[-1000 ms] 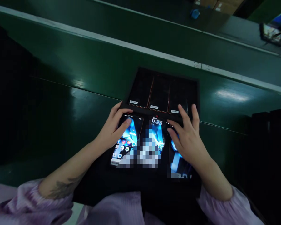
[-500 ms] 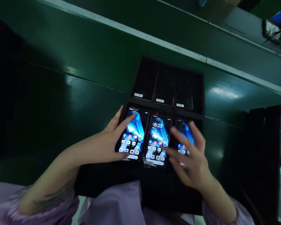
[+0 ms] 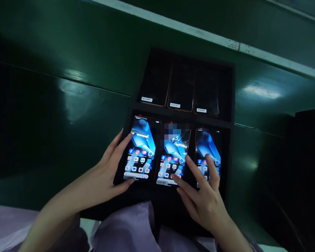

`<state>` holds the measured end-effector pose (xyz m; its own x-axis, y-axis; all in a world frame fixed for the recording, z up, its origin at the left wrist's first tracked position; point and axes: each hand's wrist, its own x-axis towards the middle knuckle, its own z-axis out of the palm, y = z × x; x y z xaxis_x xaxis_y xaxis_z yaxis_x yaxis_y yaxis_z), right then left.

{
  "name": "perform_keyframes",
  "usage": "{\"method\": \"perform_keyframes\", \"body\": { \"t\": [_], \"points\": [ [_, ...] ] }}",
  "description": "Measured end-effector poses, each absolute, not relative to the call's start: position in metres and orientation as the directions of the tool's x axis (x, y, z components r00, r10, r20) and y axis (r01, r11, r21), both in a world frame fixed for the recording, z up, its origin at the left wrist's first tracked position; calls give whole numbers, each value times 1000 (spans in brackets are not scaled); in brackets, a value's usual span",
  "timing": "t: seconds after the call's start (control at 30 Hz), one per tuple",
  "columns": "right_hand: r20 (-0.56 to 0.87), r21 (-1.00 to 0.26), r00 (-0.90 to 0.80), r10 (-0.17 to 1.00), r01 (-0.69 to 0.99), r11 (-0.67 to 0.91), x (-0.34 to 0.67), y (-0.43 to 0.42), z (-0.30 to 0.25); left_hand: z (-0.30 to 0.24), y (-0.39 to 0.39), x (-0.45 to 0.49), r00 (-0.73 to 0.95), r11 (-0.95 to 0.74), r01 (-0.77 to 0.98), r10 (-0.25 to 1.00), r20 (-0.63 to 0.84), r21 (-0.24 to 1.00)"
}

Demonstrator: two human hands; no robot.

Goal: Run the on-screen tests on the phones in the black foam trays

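Dim green counter [image 3: 76,42], glossy in patches and crossed by a pale strip [image 3: 178,26], with a black tray [image 3: 232,91] toward the viewer. Far row of the tray: left dark phone [image 3: 156,80], middle dark phone [image 3: 181,85] and right dark phone [image 3: 206,89], face up and unlit, each bearing a white label [image 3: 146,99] (print too small to read) at its lower left corner. Near row: left lit phone [image 3: 140,143], middle lit phone [image 3: 168,153] and right lit phone [image 3: 206,138], face up, showing app icons [image 3: 138,152] over blue wallpaper; the top of the middle screen is obscured. Left hand [image 3: 105,173]: fingers spread apart, index finger at the left edge of the left lit phone, thumb at its lower left corner. Right hand [image 3: 208,201]: fingers splayed and grasping nothing, two reaching the middle lit phone, another over the right lit phone; whether they press or hover cannot be told. Step in hand, by judgement: working the lit screens where they lie. Any further touch would call for one well-aimed fingertip on the middle screen, the spare fingers kept off its neighbour, and the left hand steady.
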<state>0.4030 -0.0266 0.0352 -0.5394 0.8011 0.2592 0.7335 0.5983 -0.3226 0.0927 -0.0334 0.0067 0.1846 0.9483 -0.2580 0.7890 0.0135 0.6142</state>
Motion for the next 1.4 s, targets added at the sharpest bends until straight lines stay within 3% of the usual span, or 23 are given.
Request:
{"method": "perform_keyframes", "body": {
  "t": [0.13, 0.23, 0.47, 0.6, 0.7, 0.8, 0.93, 1.17, 1.27, 1.4],
  "points": [
    [363, -418, -452, 815, 703, 576, 410, -26, 35, 6, -31, 102, 154, 12, 775, 966, -208, 632],
    [361, -455, -402, 841, 711, 535, 411, -26, 34, 6, -23, 107, 125, 1, 777, 980, -157, 629],
    [340, -434, -414, 845, 728, 531, 401, -25, 33, 3, -19, 107, 115, 2, 761, 984, -138, 649],
    [300, -381, -458, 837, 747, 545, 392, -20, 34, 8, -18, 105, 133, 40, 638, 978, -161, 769],
    [236, -318, -506, 830, 767, 558, 383, -17, 31, 12, -9, 110, 57, 139, 544, 978, -202, 827],
    [222, -319, -488, 844, 782, 536, 379, -15, 28, 13, 0, 118, -53, 200, 613, 976, -213, 765],
    [311, -374, -352, 883, 809, 454, 388, -12, 27, 12, 4, 130, -76, 140, 745, 989, -126, 652],
    [292, -349, -421, 859, 789, 506, 389, -12, 26, 13, 5, 122, -108, 202, 661, 979, -175, 722],
    [279, -354, -436, 856, 782, 513, 386, -13, 24, 14, 9, 123, -140, 212, 712, 977, -160, 669],
    [318, -370, -330, 889, 820, 437, 394, -11, 24, 17, 10, 135, -116, 182, 786, 982, -148, 591]
  ]
}}
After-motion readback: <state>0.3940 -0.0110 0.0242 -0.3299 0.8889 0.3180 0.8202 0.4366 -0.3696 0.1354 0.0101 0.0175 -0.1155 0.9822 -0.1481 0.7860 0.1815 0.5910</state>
